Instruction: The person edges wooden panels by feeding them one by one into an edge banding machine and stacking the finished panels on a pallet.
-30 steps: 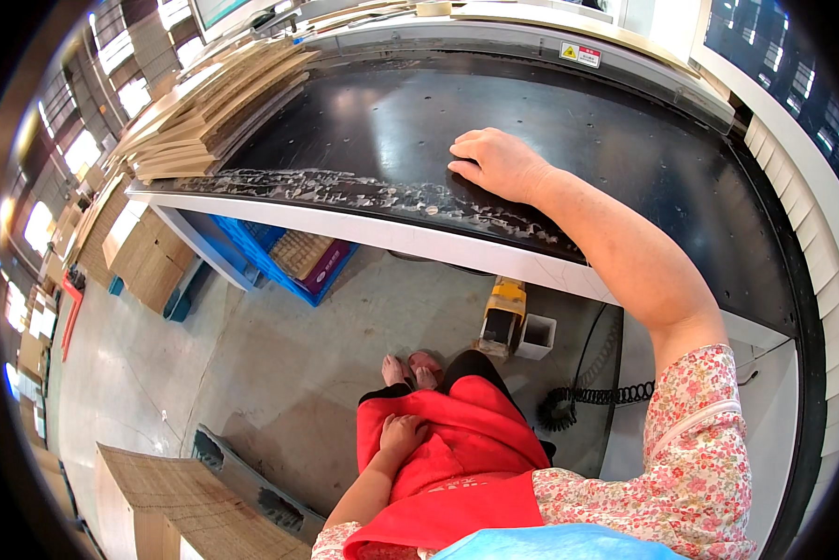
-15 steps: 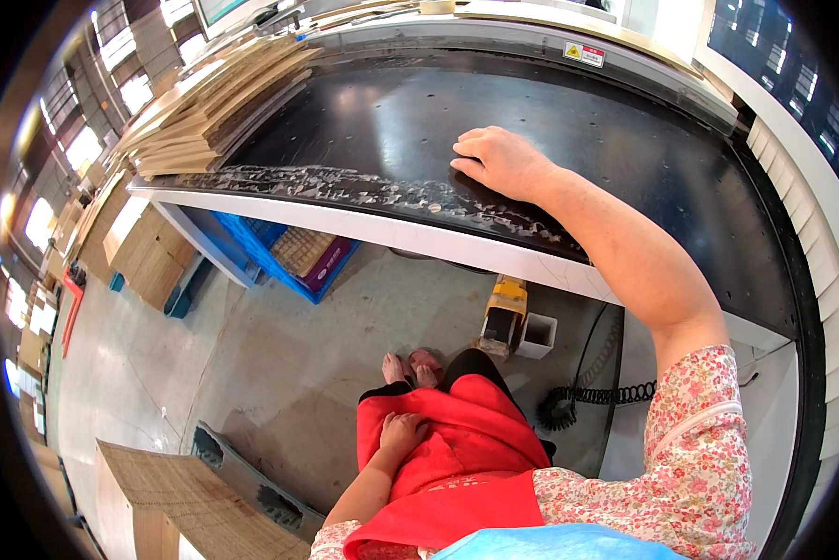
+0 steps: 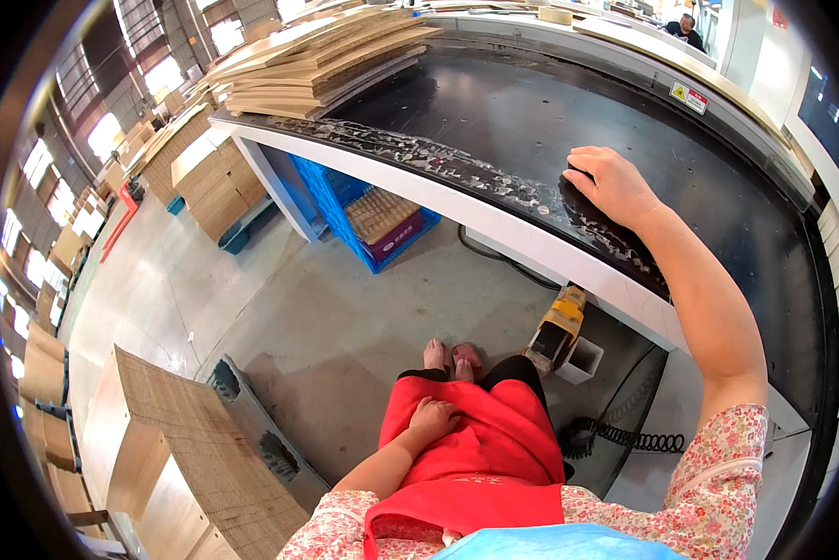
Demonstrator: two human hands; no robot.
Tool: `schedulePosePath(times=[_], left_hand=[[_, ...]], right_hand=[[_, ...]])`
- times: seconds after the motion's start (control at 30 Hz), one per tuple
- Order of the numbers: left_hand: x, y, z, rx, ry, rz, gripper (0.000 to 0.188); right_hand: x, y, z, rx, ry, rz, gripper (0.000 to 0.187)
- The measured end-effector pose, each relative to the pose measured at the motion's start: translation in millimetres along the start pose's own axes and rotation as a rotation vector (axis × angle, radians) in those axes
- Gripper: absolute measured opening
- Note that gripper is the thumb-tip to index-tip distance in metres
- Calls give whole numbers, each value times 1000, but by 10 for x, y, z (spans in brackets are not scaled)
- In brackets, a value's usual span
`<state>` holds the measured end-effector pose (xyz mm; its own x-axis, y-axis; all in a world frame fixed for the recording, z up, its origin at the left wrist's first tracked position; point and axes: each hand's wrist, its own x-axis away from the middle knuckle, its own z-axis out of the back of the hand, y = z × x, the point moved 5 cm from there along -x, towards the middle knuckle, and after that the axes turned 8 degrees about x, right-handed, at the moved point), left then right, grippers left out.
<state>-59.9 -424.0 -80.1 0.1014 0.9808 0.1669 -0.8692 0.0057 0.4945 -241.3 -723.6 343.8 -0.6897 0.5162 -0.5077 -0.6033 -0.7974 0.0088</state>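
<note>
My right hand [image 3: 614,185] rests on the black tabletop [image 3: 494,107], close to its front edge. The fingers curve downward with the thumb apart from them, and nothing shows between them. Beside it runs a worn strip [image 3: 419,154] of pale, flaking marks along that edge. My left hand [image 3: 433,420] lies loosely on the red apron [image 3: 475,439] over my lap, its fingers resting on the cloth and holding nothing.
Thin wooden boards [image 3: 317,65] are stacked at the table's far left. Below stand a blue crate [image 3: 335,201], a yellow-and-black device [image 3: 559,327], a white square bin [image 3: 580,362] and a black coiled cable [image 3: 625,436]. More boards [image 3: 195,439] sit at lower left; a person [image 3: 685,33] is far off.
The view has swung to the left, so the table and boards appear farther right. Both hands stay at about the same places, on the tabletop and on the apron.
</note>
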Motion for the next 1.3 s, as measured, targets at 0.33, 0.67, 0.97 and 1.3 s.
schedulePosePath(times=[0.33,0.67,0.97,1.3], left_hand=[[-11,26,-1,-31,-17,-19,31],[-17,20,5,-26,-44,-3,32],[-18,12,-3,-47,-52,-6,32],[-10,-4,-10,-21,-38,-5,32]], right_hand=[[21,30,-9,40,23,19,27],[13,-17,18,18,14,27,24],[16,-18,15,23,3,5,25],[16,-19,17,44,6,3,26]])
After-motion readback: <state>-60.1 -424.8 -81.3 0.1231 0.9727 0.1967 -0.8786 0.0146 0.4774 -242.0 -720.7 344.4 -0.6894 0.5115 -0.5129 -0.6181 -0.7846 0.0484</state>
